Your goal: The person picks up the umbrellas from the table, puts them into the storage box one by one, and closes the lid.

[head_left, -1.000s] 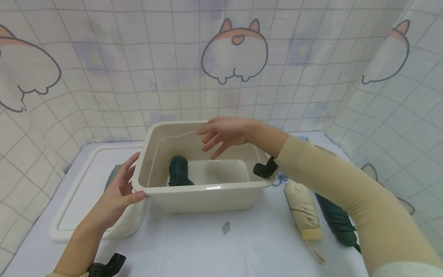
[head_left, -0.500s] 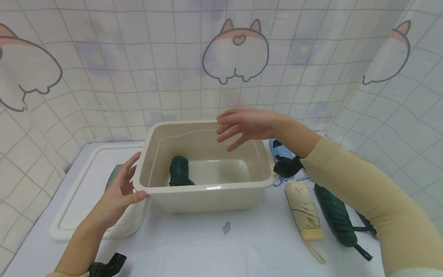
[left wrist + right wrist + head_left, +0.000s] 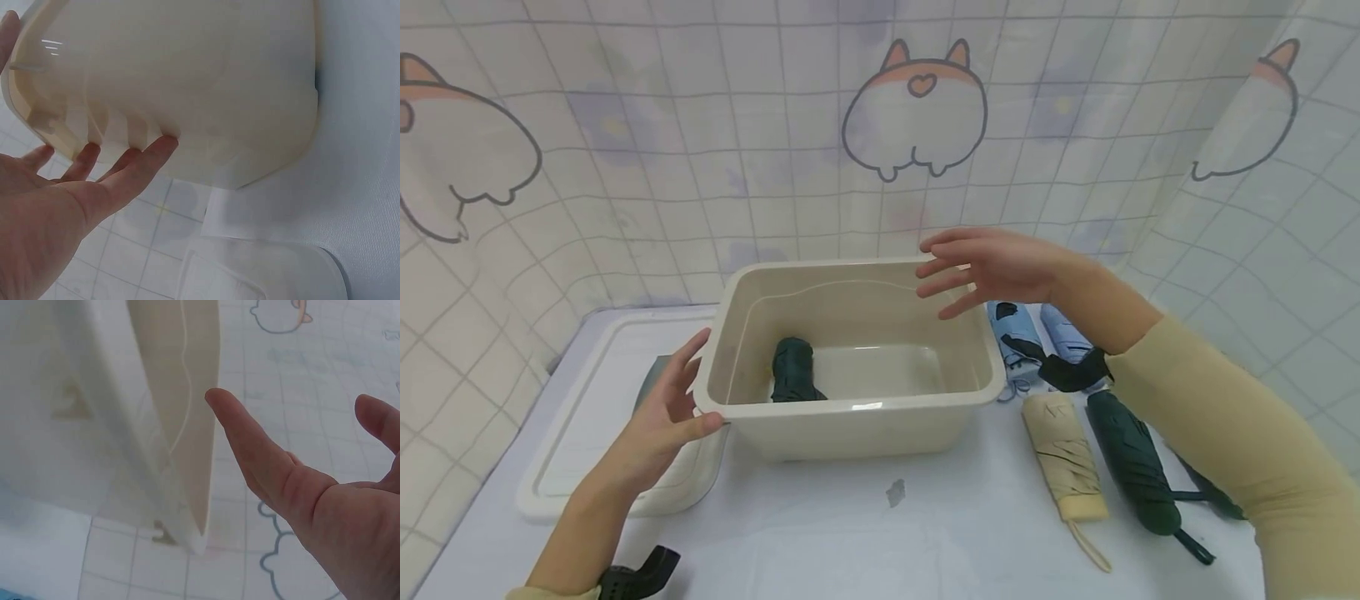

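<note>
A cream plastic storage bin (image 3: 850, 433) stands on the table with a dark green folded umbrella (image 3: 793, 371) inside, at its left end. My left hand (image 3: 651, 433) touches the bin's left side; in the left wrist view its nearly straight fingertips rest on the outer wall, with the thumb by the rim. Above the bin's right rear corner, my right hand (image 3: 988, 267) hovers with fingers spread and holds nothing. Below and right of it lie a blue umbrella (image 3: 1015, 333), a second blue umbrella (image 3: 1063, 333), a beige umbrella (image 3: 1063, 454) and a dark green umbrella (image 3: 1133, 462).
Left of the bin lies its white lid (image 3: 587, 400), with a grey-green item (image 3: 651, 379) on it, partly behind my left hand. Another dark umbrella (image 3: 1213, 492) shows beside my right sleeve. A patterned curtain (image 3: 820, 167) closes off the back and sides.
My right hand has moved from over the middle of the bin to the right, uncovering the blue umbrellas. The left hand and the umbrella in the bin have stayed put.
</note>
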`<state>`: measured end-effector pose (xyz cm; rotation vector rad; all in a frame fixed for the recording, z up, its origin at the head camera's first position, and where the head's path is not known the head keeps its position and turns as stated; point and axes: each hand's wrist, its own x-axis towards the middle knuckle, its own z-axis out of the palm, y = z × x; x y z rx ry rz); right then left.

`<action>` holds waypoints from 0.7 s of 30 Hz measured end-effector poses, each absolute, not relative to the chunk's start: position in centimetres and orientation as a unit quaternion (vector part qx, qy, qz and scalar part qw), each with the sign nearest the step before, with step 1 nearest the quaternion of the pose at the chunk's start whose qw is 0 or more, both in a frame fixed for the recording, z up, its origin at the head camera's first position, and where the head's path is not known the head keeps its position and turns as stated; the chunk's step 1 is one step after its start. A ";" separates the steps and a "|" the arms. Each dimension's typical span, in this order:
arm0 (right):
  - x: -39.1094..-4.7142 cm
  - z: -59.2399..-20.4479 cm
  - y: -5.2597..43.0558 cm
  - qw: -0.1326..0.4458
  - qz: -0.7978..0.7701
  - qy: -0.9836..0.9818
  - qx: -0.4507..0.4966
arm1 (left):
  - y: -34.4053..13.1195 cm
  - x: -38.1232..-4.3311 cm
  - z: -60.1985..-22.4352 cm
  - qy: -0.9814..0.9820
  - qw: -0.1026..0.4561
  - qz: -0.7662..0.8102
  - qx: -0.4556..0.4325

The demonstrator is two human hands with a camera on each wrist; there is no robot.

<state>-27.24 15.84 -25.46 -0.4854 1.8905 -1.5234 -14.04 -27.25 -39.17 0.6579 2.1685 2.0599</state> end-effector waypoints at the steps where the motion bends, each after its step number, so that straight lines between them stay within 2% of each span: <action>1: -27.2 -25.5 16.4 0.323 -0.585 0.720 -0.186 | -27.2 -14.0 -39.1 0.707 0.041 0.673 0.214; 10: -26.8 -26.6 20.8 0.291 -0.590 0.732 -0.179 | -27.3 -14.1 -39.3 0.697 0.046 0.683 0.211; 21: -26.6 -28.3 26.3 0.246 -0.609 0.744 -0.121 | -27.3 -13.9 -39.3 0.704 0.044 0.677 0.209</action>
